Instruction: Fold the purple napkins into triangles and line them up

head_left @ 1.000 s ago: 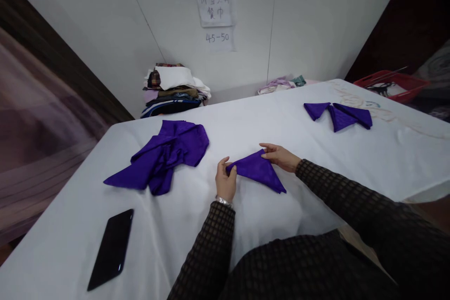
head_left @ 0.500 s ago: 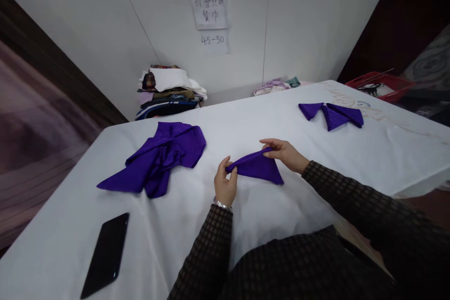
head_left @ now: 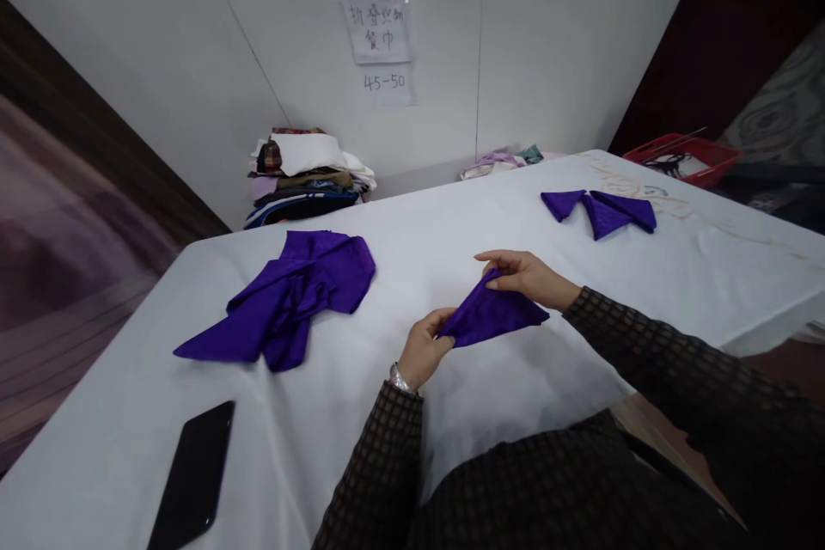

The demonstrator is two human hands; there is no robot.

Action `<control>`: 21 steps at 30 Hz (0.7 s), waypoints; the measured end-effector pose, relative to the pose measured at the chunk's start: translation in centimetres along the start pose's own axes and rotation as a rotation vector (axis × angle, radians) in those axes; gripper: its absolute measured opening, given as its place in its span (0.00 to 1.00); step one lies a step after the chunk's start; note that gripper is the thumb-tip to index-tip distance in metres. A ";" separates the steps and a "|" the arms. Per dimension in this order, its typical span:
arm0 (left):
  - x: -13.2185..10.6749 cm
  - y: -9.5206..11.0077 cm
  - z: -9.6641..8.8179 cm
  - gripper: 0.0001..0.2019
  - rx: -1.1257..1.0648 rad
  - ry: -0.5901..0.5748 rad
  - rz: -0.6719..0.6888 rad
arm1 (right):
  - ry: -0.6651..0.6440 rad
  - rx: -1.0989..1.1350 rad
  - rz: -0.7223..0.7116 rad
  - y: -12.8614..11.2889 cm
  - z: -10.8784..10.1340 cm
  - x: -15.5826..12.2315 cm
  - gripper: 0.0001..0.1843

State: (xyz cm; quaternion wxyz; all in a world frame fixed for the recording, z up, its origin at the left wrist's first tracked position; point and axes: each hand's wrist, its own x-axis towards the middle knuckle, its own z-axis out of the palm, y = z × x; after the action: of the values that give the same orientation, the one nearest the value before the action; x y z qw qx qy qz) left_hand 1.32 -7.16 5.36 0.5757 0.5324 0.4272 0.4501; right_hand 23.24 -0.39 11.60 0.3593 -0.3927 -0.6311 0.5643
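Between my hands is a purple napkin (head_left: 493, 314) folded into a triangle, held just above the white tablecloth. My left hand (head_left: 426, 348) pinches its lower left corner. At its top corner my right hand (head_left: 525, 277) grips the cloth between thumb and fingers, and the third corner points right. A loose heap of purple napkins (head_left: 290, 296) lies crumpled to the left of my hands. Farther off on the right rest several folded purple napkins (head_left: 606, 213), side by side in triangular shapes.
A black phone (head_left: 193, 477) lies at the table's front left. By the wall stand a pile of folded clothes (head_left: 309, 176) and some pale cloths (head_left: 493, 165). A red basket (head_left: 705, 163) sits beyond the far right edge of the white-covered table (head_left: 425, 232). Handwritten paper signs (head_left: 380, 39) hang on the wall.
My left hand has moved right and lower with its corner, so the napkin's upper edge slopes more steeply. Its free corner has swung right and up. My right hand keeps its grip.
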 end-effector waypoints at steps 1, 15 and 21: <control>0.0 0.0 0.1 0.22 -0.046 -0.015 -0.009 | 0.004 0.014 0.015 0.1 0.0 0.0 0.26; 1.5 -4.3 -0.4 0.14 0.185 0.313 -0.188 | 0.082 -0.011 0.258 7.5 0.1 4.1 0.18; 1.4 -4.8 -1.0 0.18 0.634 0.475 -0.057 | 0.100 -0.566 0.069 10.2 0.9 5.7 0.15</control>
State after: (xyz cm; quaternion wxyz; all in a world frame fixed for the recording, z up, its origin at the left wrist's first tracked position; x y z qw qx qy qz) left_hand 0.98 -5.70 0.53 0.2801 0.5528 0.6808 0.3905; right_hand 20.86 4.85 1.43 0.2468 -0.5261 -0.7312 0.3574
